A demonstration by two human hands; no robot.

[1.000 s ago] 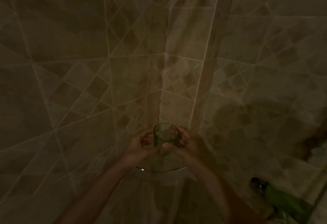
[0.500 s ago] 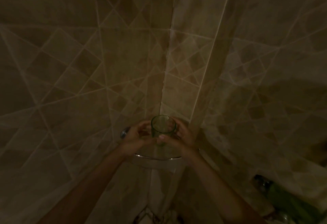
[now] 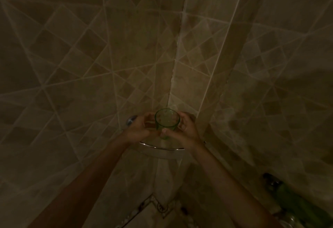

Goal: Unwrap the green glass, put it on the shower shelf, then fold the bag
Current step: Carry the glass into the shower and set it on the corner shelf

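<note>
A small green glass (image 3: 167,122) stands upright, mouth up, over the glass corner shower shelf (image 3: 162,151) with its chrome rim. My left hand (image 3: 139,128) curls around the glass from the left, and my right hand (image 3: 184,128) wraps it from the right with the thumb on its lower front. Whether the glass base touches the shelf is hidden by my fingers. No bag is in view.
Beige tiled walls meet in the corner behind the shelf. A chrome fitting (image 3: 131,119) sticks out of the left wall beside my left hand. A green bottle (image 3: 292,200) with a dark cap lies at the lower right. Patterned floor tiles (image 3: 158,209) show below.
The view has tilted down, so hands and glass sit higher in frame and the floor shows. Both hands keep the same hold on the glass above the shelf.
</note>
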